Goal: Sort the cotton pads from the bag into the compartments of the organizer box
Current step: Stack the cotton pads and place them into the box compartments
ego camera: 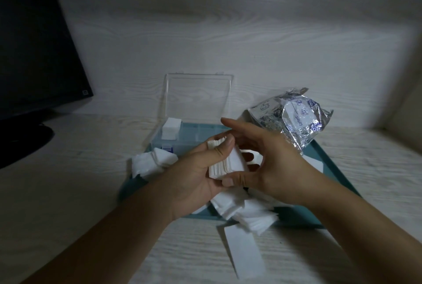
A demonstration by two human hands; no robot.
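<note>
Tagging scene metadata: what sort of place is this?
Probably a home or office desk: a dark monitor at the left on a pale wood-grain desktop, with a matching wood-grain panel behind.

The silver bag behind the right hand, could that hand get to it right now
Probably yes. The silver bag lies open to view just beyond the right hand, nothing between them. But that hand is steadying the stack of cotton pads gripped by the left hand, so it must let go first.
</note>
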